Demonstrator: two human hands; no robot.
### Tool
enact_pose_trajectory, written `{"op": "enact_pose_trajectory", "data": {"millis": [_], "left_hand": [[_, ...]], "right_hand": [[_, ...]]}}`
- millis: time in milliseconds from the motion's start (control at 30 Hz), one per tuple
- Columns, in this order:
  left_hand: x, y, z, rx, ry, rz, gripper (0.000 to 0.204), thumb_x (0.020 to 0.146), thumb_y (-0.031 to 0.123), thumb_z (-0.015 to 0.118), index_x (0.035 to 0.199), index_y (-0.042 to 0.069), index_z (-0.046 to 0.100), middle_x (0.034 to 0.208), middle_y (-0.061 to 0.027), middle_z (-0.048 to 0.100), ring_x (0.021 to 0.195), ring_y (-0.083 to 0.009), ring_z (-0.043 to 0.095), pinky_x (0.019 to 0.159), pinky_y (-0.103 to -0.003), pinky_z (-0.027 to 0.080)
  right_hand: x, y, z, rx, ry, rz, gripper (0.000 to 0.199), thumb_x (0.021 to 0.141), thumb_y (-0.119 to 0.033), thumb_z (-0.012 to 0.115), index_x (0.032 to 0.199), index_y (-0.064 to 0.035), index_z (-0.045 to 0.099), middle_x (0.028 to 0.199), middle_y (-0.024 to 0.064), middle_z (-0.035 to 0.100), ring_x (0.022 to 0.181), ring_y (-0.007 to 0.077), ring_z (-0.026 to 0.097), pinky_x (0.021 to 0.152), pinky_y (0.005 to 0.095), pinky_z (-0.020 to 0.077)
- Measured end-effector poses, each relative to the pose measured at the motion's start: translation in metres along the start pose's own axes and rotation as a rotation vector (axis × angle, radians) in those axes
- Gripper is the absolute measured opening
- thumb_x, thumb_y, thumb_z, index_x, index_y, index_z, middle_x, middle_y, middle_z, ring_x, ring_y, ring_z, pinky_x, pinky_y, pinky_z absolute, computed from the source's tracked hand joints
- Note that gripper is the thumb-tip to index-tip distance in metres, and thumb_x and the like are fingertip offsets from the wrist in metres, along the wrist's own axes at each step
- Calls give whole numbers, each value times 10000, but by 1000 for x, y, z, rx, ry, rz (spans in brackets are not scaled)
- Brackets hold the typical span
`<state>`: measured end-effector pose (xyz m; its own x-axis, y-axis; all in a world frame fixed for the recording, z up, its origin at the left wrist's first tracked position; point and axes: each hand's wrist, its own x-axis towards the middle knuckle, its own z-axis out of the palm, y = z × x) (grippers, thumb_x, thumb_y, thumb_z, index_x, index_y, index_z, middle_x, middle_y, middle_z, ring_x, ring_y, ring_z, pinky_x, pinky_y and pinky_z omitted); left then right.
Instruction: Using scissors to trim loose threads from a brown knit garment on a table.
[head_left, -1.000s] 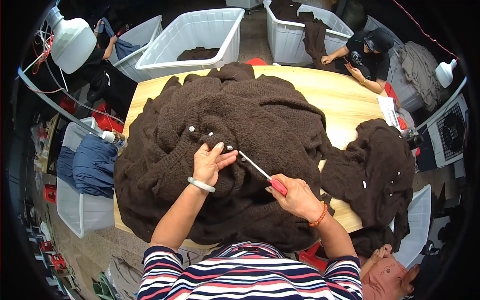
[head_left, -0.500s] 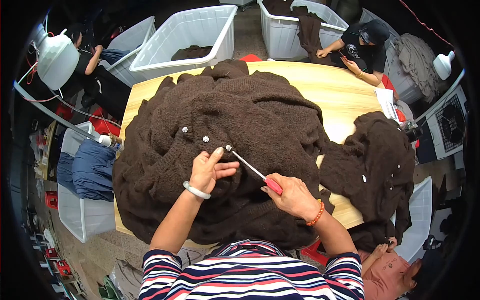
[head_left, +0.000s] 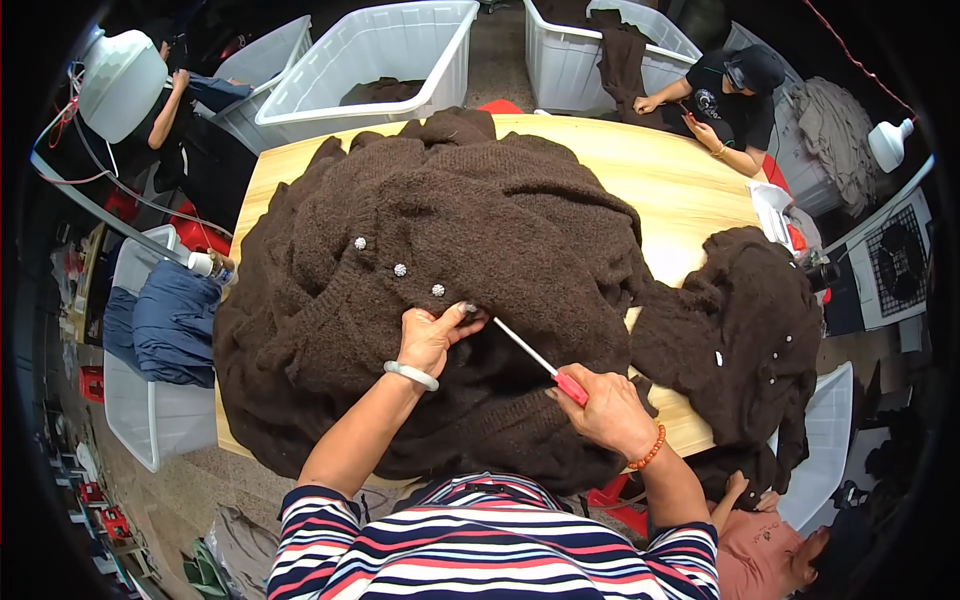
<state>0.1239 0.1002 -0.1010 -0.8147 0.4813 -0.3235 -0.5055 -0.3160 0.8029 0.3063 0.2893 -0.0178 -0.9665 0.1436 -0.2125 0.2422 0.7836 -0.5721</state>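
Note:
A big heap of dark brown knit garments lies in front of me, with a row of round, sparkly white buttons on it. My left hand pinches the knit just below the lowest of these buttons; a small shiny bit, perhaps another button, shows at the fingertips. In my right hand is a red-handled tool with a long thin metal shaft, like a screwdriver. Its tip points at the knit close beside the left fingertips; whether it touches is too small to tell.
The heap covers much of a wooden table. More brown knitwear hangs over the right side. White bins stand beyond the table, and another bin with blue cloth is at left. Co-workers sit far right and near right.
My left hand has moved slightly right, its spread fingers closing into a pinch on the knit. The tool's tip has shifted right and down, away from the lowest of the visible buttons.

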Motion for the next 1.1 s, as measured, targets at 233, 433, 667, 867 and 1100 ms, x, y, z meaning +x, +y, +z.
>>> {"op": "enact_pose_trajectory", "data": {"millis": [233,433,667,867,1100], "left_hand": [[-17,3,-13,54,22,27,187,957,66,616,1027,-104,649,986,-179,700,902,-278,716,827,-388,609],[-78,73,-54,558,21,256,156,972,66,570,1047,-16,680,952,-100,710,719,-139,680,634,-248,560],[-95,140,-263,1468,289,414,762,678,41,561,1433,100,474,1370,-113,548,1320,-301,445,1137,-408,317],[-88,132,-268,1299,48,96,797,698,33,592,1471,85,407,1144,-106,628,1063,-211,603,957,-337,463],[-126,151,-194,781,-67,-428,535,869,81,626,1376,9,471,1010,-109,678,682,-189,693,532,-342,608]], "right_hand": [[10,-20,4,83,-105,-97,262,902,-282,671,1051,-71,631,854,207,682,843,426,655,733,485,520],[2,1,12,234,53,-198,203,864,-106,706,1049,-41,652,834,176,673,772,346,674,706,362,523],[9,-13,22,227,-21,-154,191,865,-99,697,1034,-21,656,738,165,625,669,304,631,670,357,501],[14,-32,25,221,-87,-244,204,856,-80,693,1047,-21,652,779,171,639,700,319,644,684,350,509],[3,-22,32,230,-91,-279,210,850,-91,708,1037,-23,641,837,164,667,773,335,677,717,353,529]]}}
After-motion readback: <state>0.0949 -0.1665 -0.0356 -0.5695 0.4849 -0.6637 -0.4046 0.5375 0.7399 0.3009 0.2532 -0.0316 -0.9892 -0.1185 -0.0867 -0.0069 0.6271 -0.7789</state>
